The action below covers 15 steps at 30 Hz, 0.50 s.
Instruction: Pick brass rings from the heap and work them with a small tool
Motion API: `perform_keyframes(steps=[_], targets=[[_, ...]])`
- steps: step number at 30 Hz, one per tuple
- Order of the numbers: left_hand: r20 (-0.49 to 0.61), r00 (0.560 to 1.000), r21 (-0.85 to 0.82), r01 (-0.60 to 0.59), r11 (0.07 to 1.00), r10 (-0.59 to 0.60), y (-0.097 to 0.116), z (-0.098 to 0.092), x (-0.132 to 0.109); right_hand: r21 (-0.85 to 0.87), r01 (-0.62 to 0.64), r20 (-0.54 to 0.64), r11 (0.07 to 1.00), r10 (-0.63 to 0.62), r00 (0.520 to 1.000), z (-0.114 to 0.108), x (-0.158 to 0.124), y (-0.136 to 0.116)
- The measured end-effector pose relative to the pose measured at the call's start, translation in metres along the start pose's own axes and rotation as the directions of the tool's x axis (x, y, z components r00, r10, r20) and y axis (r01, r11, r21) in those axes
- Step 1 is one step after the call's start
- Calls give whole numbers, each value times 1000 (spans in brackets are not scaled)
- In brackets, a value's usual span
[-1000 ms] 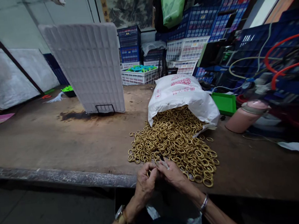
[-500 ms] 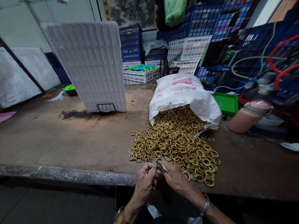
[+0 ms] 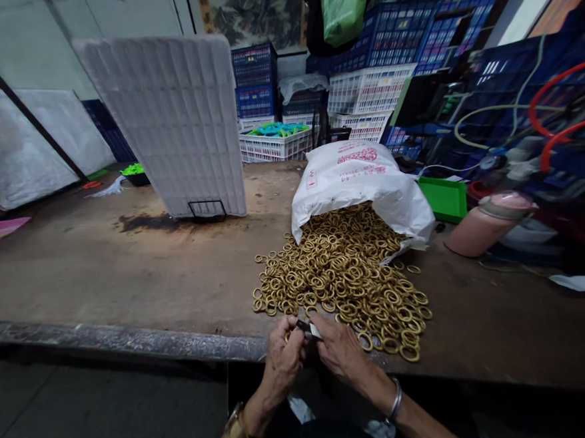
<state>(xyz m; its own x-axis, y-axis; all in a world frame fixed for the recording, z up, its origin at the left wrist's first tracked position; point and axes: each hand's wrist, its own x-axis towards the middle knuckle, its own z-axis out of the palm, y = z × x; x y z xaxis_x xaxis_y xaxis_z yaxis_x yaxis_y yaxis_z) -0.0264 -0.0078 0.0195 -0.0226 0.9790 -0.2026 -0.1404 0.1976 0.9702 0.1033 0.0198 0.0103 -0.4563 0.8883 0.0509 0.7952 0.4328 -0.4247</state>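
One small tool (image 3: 308,329) is gripped in my right hand (image 3: 338,350), lower centre; my left hand (image 3: 282,358) seemingly pinches a ring (image 3: 287,337): probably ring-working, needing steadiness next.

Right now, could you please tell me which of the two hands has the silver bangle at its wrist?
The right hand: a silver bangle circles its wrist, whereas the left hand has a gold-coloured band at its wrist.

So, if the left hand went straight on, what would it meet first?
The left hand would probably meet the near edge of the gold ring pile first, past the small dark-and-white item at its fingertips; height is unclear.
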Motion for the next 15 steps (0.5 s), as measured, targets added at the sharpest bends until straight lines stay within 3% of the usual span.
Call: perform_keyframes(steps=[5,9,13,15], targets=[[4,999,2,-36,999,36,-7,-3,0,68,36,111,997,-44,993,4,2,6],[-15,1000,-14,16,1000,-16,-6,-7,-5,31,54,106,998,-57,993,2,4,1],[40,998,-77,58,995,-55,5,-8,-18,-70,-67,94,995,73,993,0,11,-1],[105,991,-196,98,976,-78,10,-8,-23,-105,-128,52,986,134,990,1,17,3]])
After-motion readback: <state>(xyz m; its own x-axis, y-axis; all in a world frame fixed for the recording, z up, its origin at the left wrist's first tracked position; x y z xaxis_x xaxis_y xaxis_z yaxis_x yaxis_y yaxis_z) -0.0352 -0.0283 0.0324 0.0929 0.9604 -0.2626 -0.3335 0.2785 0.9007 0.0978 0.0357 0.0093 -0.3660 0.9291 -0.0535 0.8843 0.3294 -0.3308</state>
